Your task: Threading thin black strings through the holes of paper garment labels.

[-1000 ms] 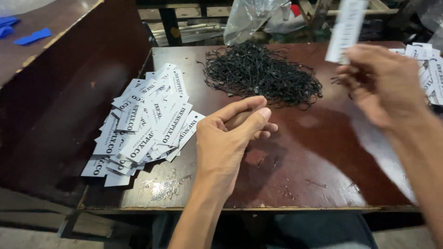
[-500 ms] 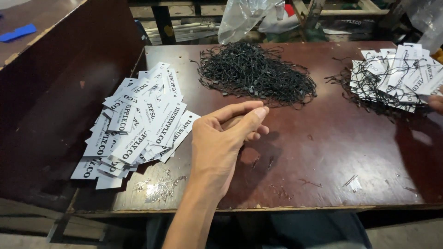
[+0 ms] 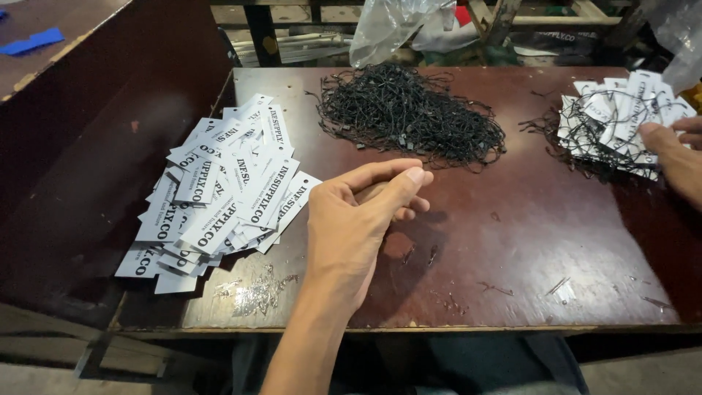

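The left hand (image 3: pixel 351 234) hovers over the middle of the dark red worktop (image 3: pixel 512 249), its fingers (image 3: pixel 387 175) stretched forward and drawn narrow, thumb laid against the forefinger; whether anything thin is pinched between them cannot be told. The right hand (image 3: pixel 676 146) rests at the far right edge of the view on a pile of strung tags (image 3: pixel 614 124), white cards already tangled with black loops; its fingers are mostly out of frame, so their grip cannot be told either. The heap of black strings (image 3: pixel 409 113) lies just beyond the left fingertips, near but apart from them, toward the back of the worktop. The loose stack of white paper tags (image 3: pixel 219 190) fans out just beside the left hand, on its left, reaching toward the worktop's left edge. One risk is that the strings are so matted that pulling one could drag a clump along and scatter it. Another is that the lowest tags, which overhang the left front corner, could slide off if the stack is nudged. Stray bits of string (image 3: pixel 497 289) on the bare wood could also snag a tag.
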